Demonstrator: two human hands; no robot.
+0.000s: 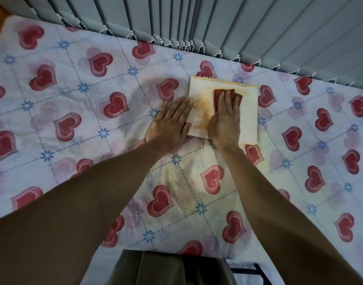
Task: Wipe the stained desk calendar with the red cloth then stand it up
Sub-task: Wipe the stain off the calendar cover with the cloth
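Two hands were at work on the flat, pale, spiral-bound desk calendar [222,112], which lay face-up on the heart-printed white bedsheet [73,95], towards the sheet's far edge beneath the grey vertical blinds [217,23]. The wiping step was judged to be in hand; standing-up was not yet done.

The right hand [224,122] was pressed flat, fingers [228,101] extended and close together, on the small folded red cloth [228,97] near the calendar's far edge. The cloth was pinned under the palm and fingers, not gripped. The left hand [170,122] lay flat, fingers straight and slightly spread, across the calendar's left edge, partly on the sheet, apparently as a brace.

An orange-brown stain [203,112] was noted over the left half of the page, streaked and smeared; the right half appeared clean. The page looked smooth and stiff, like card. Two short runs of metal spiral binding [208,78] were seen at the far edge. The sheet was soft and lightly wrinkled, so a yielding base was expected.

Next move, as judged: cloth strokes to be carried leftwards and towards the near edge over the remaining stain, with the brace maintained so the card would not slide.
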